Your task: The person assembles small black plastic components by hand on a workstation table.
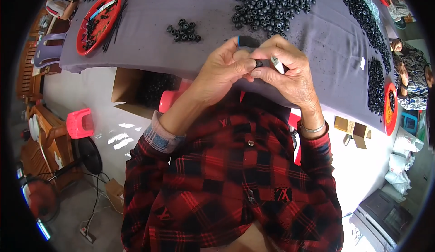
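Observation:
My left hand (215, 75) and my right hand (293, 77) meet over the near edge of the cloth-covered table. Between the left thumb and fingers sits a small black round part (259, 63), partly hidden by the fingertips. A dark wrap with a blue edge (247, 41) covers one left finger. My right hand is closed around a thin tool with a whitish handle (277, 65); its working end is hidden, and the right fingers touch the black part. Beyond the hands lies a large heap of black round parts (272, 7). A small cluster of similar parts (183, 31) lies to the left.
A red tray (80, 41) with black scraps sits at the table's left, another red tray (390, 124) at the right edge. An open cardboard box (124, 86) stands below the table. A pink stool (80, 123) is at left. Other people (412, 77) sit at right.

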`<state>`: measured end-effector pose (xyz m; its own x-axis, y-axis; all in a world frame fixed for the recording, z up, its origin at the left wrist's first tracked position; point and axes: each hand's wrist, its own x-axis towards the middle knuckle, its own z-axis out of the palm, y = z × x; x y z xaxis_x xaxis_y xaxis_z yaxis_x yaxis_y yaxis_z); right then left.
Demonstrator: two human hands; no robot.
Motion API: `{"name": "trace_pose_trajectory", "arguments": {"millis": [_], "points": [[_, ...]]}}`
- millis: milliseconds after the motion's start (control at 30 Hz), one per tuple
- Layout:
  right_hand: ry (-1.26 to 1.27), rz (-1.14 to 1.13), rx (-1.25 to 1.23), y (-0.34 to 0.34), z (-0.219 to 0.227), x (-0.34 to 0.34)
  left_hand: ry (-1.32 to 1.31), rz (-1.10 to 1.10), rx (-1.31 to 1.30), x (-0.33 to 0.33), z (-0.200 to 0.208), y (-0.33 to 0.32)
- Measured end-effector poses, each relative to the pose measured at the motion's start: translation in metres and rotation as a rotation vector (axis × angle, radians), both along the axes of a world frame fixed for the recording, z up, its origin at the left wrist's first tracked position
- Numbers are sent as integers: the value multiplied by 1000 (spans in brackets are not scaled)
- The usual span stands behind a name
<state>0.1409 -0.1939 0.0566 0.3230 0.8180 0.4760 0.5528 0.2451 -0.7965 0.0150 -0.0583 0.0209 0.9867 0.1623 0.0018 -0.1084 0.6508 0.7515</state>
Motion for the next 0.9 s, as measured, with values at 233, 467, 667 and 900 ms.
{"name": "trace_pose_trajectory", "arguments": {"millis": [233, 467, 667, 900], "points": [[43, -77, -78, -3, 3, -6, 51, 33, -29, 1, 5, -3], [222, 39, -132, -4, 5, -1, 38, -83, -13, 3, -2, 2], [214, -55, -153, -2, 6, 0, -25, -62, -96, 4, -1, 5], [-116, -162, -118, -10, 4, -7, -31, 59, -107, 3, 3, 4]]}}
